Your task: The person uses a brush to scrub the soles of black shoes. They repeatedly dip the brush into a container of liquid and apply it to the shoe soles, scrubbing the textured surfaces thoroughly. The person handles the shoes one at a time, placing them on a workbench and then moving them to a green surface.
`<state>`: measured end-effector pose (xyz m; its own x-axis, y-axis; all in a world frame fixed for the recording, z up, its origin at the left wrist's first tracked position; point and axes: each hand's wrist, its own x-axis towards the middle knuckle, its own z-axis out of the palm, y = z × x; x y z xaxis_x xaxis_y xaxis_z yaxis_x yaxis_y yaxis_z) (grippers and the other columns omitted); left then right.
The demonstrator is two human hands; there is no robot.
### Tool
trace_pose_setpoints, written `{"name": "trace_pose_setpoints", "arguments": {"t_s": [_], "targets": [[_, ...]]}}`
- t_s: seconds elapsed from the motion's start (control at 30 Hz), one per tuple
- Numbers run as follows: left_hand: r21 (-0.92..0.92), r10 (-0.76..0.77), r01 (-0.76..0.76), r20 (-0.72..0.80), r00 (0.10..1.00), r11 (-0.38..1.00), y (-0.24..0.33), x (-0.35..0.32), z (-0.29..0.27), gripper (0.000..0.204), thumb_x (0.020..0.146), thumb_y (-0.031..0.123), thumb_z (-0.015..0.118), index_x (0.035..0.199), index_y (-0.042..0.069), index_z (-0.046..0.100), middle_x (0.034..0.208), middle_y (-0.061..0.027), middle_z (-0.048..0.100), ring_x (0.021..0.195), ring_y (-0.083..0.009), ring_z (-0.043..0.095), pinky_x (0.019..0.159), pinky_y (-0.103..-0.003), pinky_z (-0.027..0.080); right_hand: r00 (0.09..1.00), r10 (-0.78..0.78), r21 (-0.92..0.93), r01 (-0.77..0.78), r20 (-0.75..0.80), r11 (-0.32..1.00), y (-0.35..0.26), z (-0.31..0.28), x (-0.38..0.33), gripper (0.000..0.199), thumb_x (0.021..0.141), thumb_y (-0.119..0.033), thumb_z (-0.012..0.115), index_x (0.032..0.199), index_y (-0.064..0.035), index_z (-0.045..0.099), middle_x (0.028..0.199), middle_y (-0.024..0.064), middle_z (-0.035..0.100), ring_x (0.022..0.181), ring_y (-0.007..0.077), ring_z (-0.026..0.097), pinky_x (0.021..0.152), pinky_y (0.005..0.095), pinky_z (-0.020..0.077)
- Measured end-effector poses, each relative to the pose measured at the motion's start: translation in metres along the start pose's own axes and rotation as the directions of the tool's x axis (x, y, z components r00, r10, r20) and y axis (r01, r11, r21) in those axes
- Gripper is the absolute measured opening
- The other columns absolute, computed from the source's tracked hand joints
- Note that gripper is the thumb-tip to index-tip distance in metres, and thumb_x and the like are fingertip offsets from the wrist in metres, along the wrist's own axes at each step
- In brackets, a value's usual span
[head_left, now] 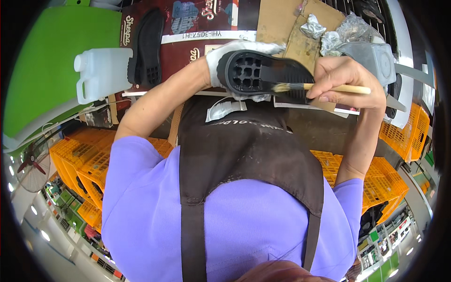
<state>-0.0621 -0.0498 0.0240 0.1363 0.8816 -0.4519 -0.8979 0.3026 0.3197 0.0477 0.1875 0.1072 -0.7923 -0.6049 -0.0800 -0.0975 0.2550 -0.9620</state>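
A black shoe sole (270, 75) with a grid of square pockets at its heel end lies across my gloved left hand (216, 63). The white glove wraps round the heel end, with fingers behind the far edge. Bare, my right hand (345, 80) pinches a wooden-handled brush (350, 89). The brush's pale bristles touch or hover just over the middle of the sole, beside the grid; I cannot tell which. Part of the sole's toe end is hidden by my right hand. Left of my left forearm, another black sole (149, 47) lies on the work surface.
A translucent jug (105, 73) stands at the left. Brown cardboard (277, 23), crumpled foil (313, 27) and a clear plastic container (376, 61) are at the far right. Orange crates (82, 160) stand on both sides. A green surface (51, 61) lies at the far left.
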Motion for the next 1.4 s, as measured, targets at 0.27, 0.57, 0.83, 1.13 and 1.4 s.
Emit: {"name": "trace_pose_setpoints", "arguments": {"t_s": [0.27, 0.57, 0.83, 1.13, 1.4], "targets": [[0.531, 0.831, -0.731, 0.085, 0.549, 0.429, -0.005, 0.008, 0.028, 0.048, 0.081, 0.019, 0.065, 0.122, 0.005, 0.043, 0.111, -0.0075, 0.055, 0.101, -0.0185, 0.053, 0.086, -0.034, 0.046, 0.594, -0.187, -0.045, 0.246, -0.783, 0.968, -0.008, 0.03, -0.025, 0.031, 0.083, -0.021, 0.059, 0.097, 0.0068, 0.062, 0.072, 0.0112, 0.059, 0.058, 0.0114, 0.054, 0.049, 0.0203, 0.0426], [0.889, 0.84, -0.396, 0.022, 0.542, 0.232, -0.016, 0.013, 0.034, 0.067, 0.074, 0.019, 0.074, 0.128, 0.005, 0.037, 0.126, -0.0096, 0.046, 0.116, -0.022, 0.043, 0.1, -0.034, 0.032, 0.301, -0.579, -0.604, 0.014, -0.758, 0.797, -0.012, 0.081, 0.019, 0.034, 0.083, -0.029, 0.064, 0.089, 0.0043, 0.064, 0.066, 0.0119, 0.063, 0.047, 0.016, 0.056, 0.044, 0.0241, 0.0437], [0.675, 0.828, -0.635, 0.063, 0.557, 0.376, -0.032, 0.027, 0.016, 0.062, 0.082, 0.02, 0.064, 0.132, 0.005, 0.032, 0.131, -0.0095, 0.041, 0.12, -0.0178, 0.041, 0.102, -0.035, 0.032, 0.403, -0.563, -0.601, 0.038, -0.722, 0.798, -0.02, 0.095, 0.047, 0.036, 0.086, -0.03, 0.059, 0.093, 0.0055, 0.063, 0.065, 0.0116, 0.063, 0.055, 0.02, 0.061, 0.052, 0.0274, 0.0485], [0.646, 0.669, -0.64, 0.26, 0.697, 0.416, -0.061, 0.048, -0.027, 0.042, 0.083, 0.021, 0.062, 0.117, 0.008, 0.041, 0.116, -0.0068, 0.045, 0.109, -0.0156, 0.044, 0.093, -0.032, 0.036, 0.402, -0.612, -0.588, 0.197, -0.682, 0.785, -0.018, 0.098, 0.071, 0.026, 0.074, -0.017, 0.071, 0.091, 0.0011, 0.064, 0.064, 0.0076, 0.061, 0.051, 0.0169, 0.058, 0.045, 0.0249, 0.0454], [0.659, 0.533, -0.628, 0.383, 0.754, 0.414, -0.063, 0.053, -0.036, 0.025, 0.084, 0.022, 0.06, 0.103, 0.01, 0.049, 0.103, -0.0044, 0.048, 0.1, -0.0136, 0.047, 0.085, -0.03, 0.04, 0.473, -0.629, -0.552, 0.31, -0.616, 0.774, -0.022, 0.09, 0.077, 0.024, 0.081, -0.017, 0.065, 0.089, 0.0048, 0.063, 0.06, 0.0095, 0.06, 0.051, 0.0189, 0.059, 0.047, 0.0267, 0.0474]]}}
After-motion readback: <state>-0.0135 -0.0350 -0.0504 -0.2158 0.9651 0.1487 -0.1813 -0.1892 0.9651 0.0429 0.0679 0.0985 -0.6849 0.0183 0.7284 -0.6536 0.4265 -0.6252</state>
